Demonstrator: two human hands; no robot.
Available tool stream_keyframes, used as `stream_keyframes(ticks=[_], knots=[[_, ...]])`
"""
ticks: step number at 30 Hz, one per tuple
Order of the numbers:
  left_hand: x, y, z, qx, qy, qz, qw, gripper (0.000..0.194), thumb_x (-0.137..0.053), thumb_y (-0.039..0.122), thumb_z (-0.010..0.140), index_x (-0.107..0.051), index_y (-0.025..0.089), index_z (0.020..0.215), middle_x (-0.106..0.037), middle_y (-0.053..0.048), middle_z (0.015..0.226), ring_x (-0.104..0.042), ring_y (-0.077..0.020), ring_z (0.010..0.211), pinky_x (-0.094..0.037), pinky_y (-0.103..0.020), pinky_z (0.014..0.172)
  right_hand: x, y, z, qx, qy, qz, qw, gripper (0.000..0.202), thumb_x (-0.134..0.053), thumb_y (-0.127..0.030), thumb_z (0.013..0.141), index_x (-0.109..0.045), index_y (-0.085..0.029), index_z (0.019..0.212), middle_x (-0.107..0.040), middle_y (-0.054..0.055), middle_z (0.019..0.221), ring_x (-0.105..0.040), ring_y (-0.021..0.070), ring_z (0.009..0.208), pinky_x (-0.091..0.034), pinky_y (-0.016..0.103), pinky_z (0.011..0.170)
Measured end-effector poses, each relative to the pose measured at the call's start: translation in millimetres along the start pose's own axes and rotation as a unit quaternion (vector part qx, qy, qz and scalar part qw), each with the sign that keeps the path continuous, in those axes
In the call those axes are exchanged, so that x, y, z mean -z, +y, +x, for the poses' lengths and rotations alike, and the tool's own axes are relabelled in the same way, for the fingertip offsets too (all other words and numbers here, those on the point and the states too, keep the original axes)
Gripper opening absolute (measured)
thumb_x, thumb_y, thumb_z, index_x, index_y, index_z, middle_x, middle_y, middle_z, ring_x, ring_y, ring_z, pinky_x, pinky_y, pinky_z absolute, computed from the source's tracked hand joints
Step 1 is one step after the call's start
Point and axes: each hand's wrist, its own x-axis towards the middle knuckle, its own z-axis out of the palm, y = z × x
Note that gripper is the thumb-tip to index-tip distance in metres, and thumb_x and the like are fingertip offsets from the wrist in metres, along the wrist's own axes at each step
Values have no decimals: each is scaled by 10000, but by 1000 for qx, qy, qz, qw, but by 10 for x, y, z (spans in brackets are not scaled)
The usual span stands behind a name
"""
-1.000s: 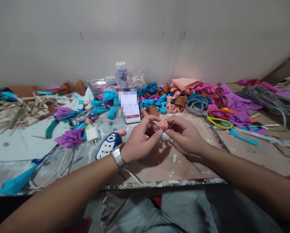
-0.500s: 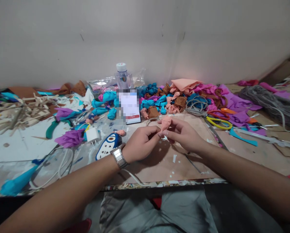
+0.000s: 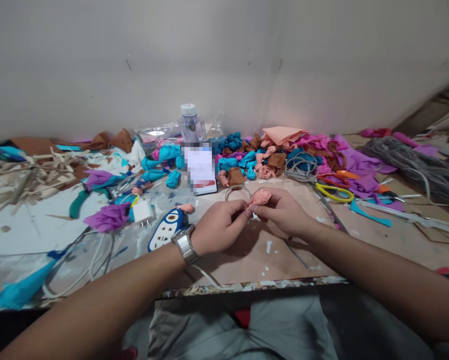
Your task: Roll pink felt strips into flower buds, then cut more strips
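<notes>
A small peach crepe-paper flower [image 3: 261,197] is held between my two hands over the table's middle. My left hand [image 3: 220,224], with a metal watch at the wrist, pinches the flower's narrow base between thumb and fingers. On the other side my right hand [image 3: 284,210] is closed round the flower, its thumb at the base and its fingers behind the bloom. A loop of thin wire [image 3: 238,189] lies on the table just beyond my fingers. Behind it is a heap of rolled paper flowers in blue, brown and peach [image 3: 254,160].
A phone [image 3: 200,172] leans against a clear bottle [image 3: 191,127]. Left of my hands lie a blue-and-white power strip [image 3: 166,230], a white charger [image 3: 142,212] and a purple flower [image 3: 107,217]. Yellow-handled scissors [image 3: 335,194], a glue gun's clear stick-like shaft [image 3: 408,214] and grey wire [image 3: 415,160] sit right.
The peach flower has tipped from upright toward the right, and my hands have turned slightly with it. The whole view has shifted a little.
</notes>
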Motion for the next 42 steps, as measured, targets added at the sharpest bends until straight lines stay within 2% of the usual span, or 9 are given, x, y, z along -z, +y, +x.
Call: stream_keyframes(ticks=[3, 9, 13, 16, 18, 23, 29, 36, 42], knots=[[-14, -6, -14, 4, -7, 49, 999, 308, -462, 374, 1025, -647, 177, 878, -679, -31, 771, -570, -158, 680, -342, -292, 641, 6, 28, 27, -27, -3, 11, 1000, 469, -818, -602, 737, -606, -183, 736, -625, -20, 669, -515, 101, 543, -411, 237, 508], [-32, 19, -24, 2, -38, 109, 993, 393, -467, 403, 1010, -626, 186, 724, -629, -21, 636, -499, -143, 573, -255, -298, 580, 20, 127, 67, -140, 8, -15, 990, 556, -689, -733, 788, -519, -204, 781, -504, -71, 559, -436, 91, 457, -334, 214, 446], [-36, 14, -30, 2, -41, 130, 991, 441, -454, 453, 1013, -642, 186, 717, -651, -37, 649, -515, -151, 592, -246, -301, 584, 113, 64, 140, -132, -93, -124, 979, 614, -586, -780, 839, -530, -187, 691, -497, -46, 558, -428, 100, 488, -326, 229, 476], [-36, 11, -35, -7, -39, 143, 989, 445, -445, 464, 1014, -663, 191, 738, -666, -47, 668, -531, -162, 614, -243, -304, 590, 246, -30, 229, -30, -122, -387, 914, 633, -486, -709, 941, -587, -170, 626, -589, 10, 610, -495, 132, 574, -319, 246, 543], [-35, 13, -35, -8, -44, 150, 988, 456, -436, 471, 1016, -675, 192, 745, -673, -55, 673, -543, -170, 622, -241, -306, 590, 342, -75, 306, -32, -128, -521, 843, 623, -389, -624, 1019, -653, -174, 678, -659, 33, 651, -546, 149, 593, -331, 260, 568], [-30, 9, -23, 2, -56, 159, 986, 472, -425, 498, 1017, -726, 196, 814, -693, -65, 689, -578, -185, 643, -234, -307, 587, 543, -70, 581, -59, -72, -603, 792, 478, -457, -509, 1026, -714, -151, 840, -752, 142, 842, -636, 212, 680, -337, 292, 607], [-23, -14, -15, 2, -54, 176, 983, 455, -438, 492, 1014, -722, 196, 817, -702, -58, 703, -580, -181, 649, -230, -312, 589, 644, 26, 921, -94, -63, -660, 743, 619, -302, -529, 1067, -742, -110, 947, -783, 212, 1019, -727, 280, 927, -447, 284, 752], [-30, -28, -10, 1, -60, 179, 982, 453, -431, 494, 1017, -721, 205, 823, -716, -54, 732, -578, -181, 663, -218, -311, 593, 519, 37, 1100, -93, -12, -685, 722, 805, -120, -625, 1047, -712, -83, 1120, -732, 253, 1199, -723, 303, 1046, -502, 326, 863], [-29, -39, -8, -1, -56, 183, 981, 445, -435, 483, 1011, -683, 196, 778, -680, -47, 684, -543, -170, 630, -198, -311, 587, 442, 95, 1186, -84, 50, -700, 708, 776, -268, -726, 995, -739, -119, 1102, -721, 229, 1216, -713, 324, 1054, -524, 361, 871]])
